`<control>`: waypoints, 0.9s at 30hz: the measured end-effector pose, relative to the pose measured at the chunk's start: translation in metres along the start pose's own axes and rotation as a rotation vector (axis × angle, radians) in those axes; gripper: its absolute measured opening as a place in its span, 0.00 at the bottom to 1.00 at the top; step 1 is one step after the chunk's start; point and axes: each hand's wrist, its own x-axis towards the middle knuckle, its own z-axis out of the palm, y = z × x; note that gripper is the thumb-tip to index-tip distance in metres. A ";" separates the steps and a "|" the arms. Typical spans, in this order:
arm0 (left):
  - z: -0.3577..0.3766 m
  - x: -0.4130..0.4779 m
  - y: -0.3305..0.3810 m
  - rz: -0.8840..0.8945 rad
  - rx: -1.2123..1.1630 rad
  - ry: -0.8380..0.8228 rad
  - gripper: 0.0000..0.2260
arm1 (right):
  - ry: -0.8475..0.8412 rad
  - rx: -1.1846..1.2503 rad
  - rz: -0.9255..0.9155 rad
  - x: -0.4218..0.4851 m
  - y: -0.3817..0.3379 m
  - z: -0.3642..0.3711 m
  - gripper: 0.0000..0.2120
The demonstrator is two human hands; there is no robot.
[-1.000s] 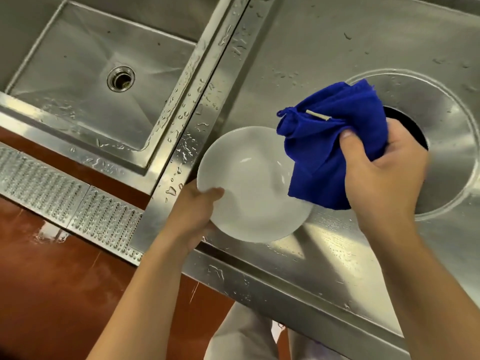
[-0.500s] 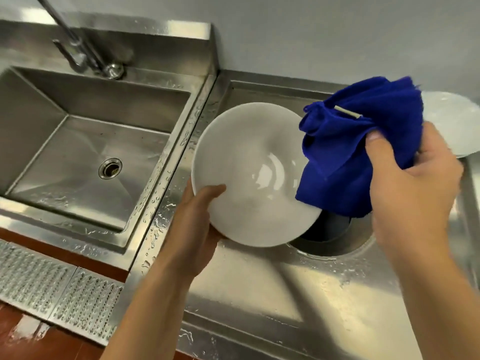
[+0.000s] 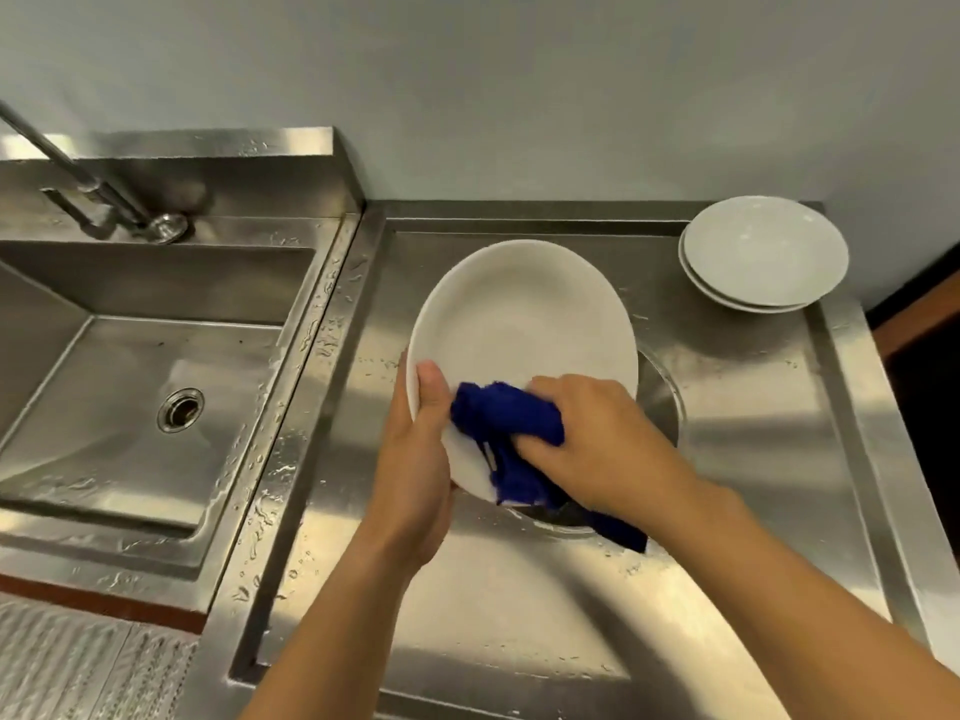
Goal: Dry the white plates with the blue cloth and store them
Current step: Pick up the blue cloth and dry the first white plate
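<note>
Left hand (image 3: 415, 459) gripped the tilted white plate (image 3: 519, 324) by its near rim, thumb on the inner face. Right hand (image 3: 597, 439) pressed the bunched blue cloth (image 3: 506, 423) against it (slightly blurred, probably mid-wipe). Stacked plates (image 3: 763, 252) sat on the counter's (image 3: 519, 615) far right corner.

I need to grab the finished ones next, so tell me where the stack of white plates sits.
In the head view, the stack of white plates sits at the steel counter's far right corner by the wall.
</note>
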 end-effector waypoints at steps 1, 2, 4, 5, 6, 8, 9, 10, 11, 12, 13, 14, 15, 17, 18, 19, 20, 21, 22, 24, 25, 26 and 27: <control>0.000 -0.005 -0.005 -0.005 0.025 -0.016 0.24 | 0.036 -0.072 0.065 0.002 0.012 -0.004 0.06; 0.004 -0.012 -0.012 -0.036 0.053 -0.025 0.22 | 0.145 -0.108 0.136 0.009 0.021 -0.009 0.07; 0.019 -0.021 -0.025 -0.116 0.034 0.000 0.23 | 0.385 -0.033 0.215 0.026 0.014 -0.011 0.13; 0.025 -0.022 -0.027 -0.146 0.009 0.020 0.25 | 0.402 0.113 0.181 0.032 0.003 -0.004 0.13; 0.028 -0.020 -0.026 -0.149 -0.032 0.051 0.27 | 0.334 0.234 0.119 0.032 -0.008 0.005 0.11; 0.019 -0.011 -0.021 -0.093 -0.095 0.117 0.28 | 0.066 0.225 0.012 0.021 -0.014 0.020 0.07; 0.010 -0.009 -0.018 -0.043 -0.096 0.135 0.26 | -0.047 0.118 -0.015 0.015 -0.007 0.018 0.08; 0.003 -0.009 -0.016 -0.006 -0.063 0.128 0.21 | -0.066 -0.013 -0.013 0.012 0.005 0.013 0.09; -0.001 -0.013 -0.015 0.000 -0.011 0.095 0.17 | 0.021 -0.121 0.023 0.016 0.018 0.005 0.10; -0.001 -0.017 -0.016 -0.014 0.024 0.068 0.15 | 0.155 -0.161 0.073 0.025 0.024 -0.004 0.12; 0.002 -0.019 -0.021 -0.035 0.043 0.056 0.15 | 0.305 -0.140 0.110 0.034 0.021 -0.008 0.14; 0.009 -0.020 -0.024 -0.053 0.032 0.058 0.18 | 0.442 -0.046 0.097 0.042 0.011 -0.006 0.13; 0.014 -0.018 -0.024 -0.061 0.021 0.063 0.22 | 0.486 0.096 0.037 0.047 -0.005 0.000 0.11; 0.009 -0.010 -0.020 -0.008 -0.025 0.089 0.26 | 0.303 0.334 -0.114 0.042 -0.028 0.017 0.08; 0.002 -0.007 -0.016 0.038 -0.022 0.109 0.26 | 0.145 0.320 -0.150 0.035 -0.027 0.022 0.08; -0.006 -0.008 -0.013 0.084 0.025 0.117 0.25 | -0.006 0.213 -0.170 0.026 -0.019 0.023 0.08; -0.015 -0.009 -0.008 0.122 0.105 0.092 0.24 | -0.081 0.071 -0.159 0.020 -0.005 0.019 0.09; -0.021 -0.009 -0.005 0.150 0.205 0.045 0.22 | -0.027 -0.068 -0.104 0.019 0.014 0.013 0.10; -0.026 -0.008 -0.004 0.187 0.301 0.017 0.22 | 0.105 -0.159 -0.017 0.021 0.032 0.006 0.10; -0.031 -0.008 -0.007 0.183 0.320 0.088 0.24 | 0.415 -0.120 0.146 0.022 0.053 -0.011 0.12; -0.031 -0.007 -0.006 0.166 0.299 0.130 0.25 | 0.536 0.021 0.193 0.022 0.057 -0.018 0.11; -0.031 -0.006 -0.005 0.170 0.294 0.143 0.26 | 0.622 0.166 0.198 0.022 0.058 -0.021 0.10; -0.031 -0.005 -0.004 0.198 0.328 0.133 0.25 | 0.679 0.249 0.180 0.021 0.053 -0.021 0.10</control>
